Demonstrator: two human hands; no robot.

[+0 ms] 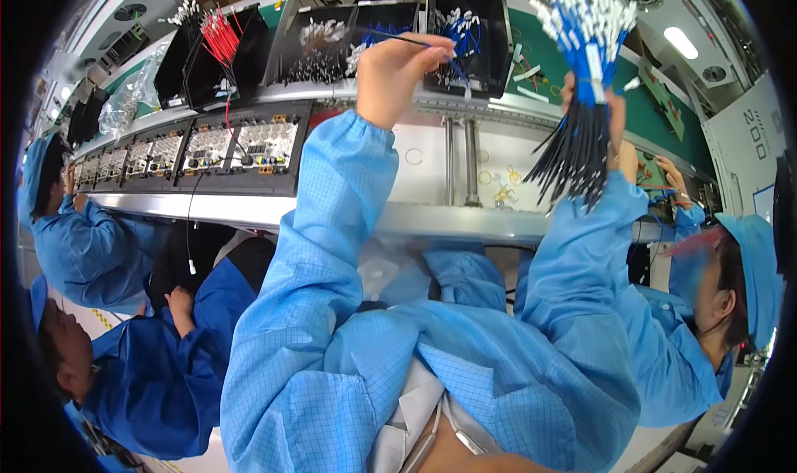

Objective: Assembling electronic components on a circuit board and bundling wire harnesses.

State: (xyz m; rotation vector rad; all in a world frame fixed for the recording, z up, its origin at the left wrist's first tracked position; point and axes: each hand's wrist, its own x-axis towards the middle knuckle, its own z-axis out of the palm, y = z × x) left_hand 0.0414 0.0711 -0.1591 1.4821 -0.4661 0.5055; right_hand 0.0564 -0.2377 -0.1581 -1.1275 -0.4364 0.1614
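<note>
- Cable bundle [594, 95], blue and black with white connectors: upper right of frame, clasped about its middle by the right grip [616, 124]. White ends fan upward; black tails hang over the metal rail side.
- Single dark wire [390, 35]: upper centre, pinched between thumb and fingertips of the left grip [398, 70]; one end points left.
- Edges: left grip held before two black bins, its fingertips near the wall of the right-hand bin [496, 41]. Metal rail [465, 220] crosses mid-frame, below both grips.
- Room: bare white surface [419, 178] between the forearms. Co-worker's hand [674, 176] at right of frame, near the right forearm.
- Pose: left forearm steep, hand turned rightward; right forearm also raised, hand partly hidden behind the bundle.
</note>
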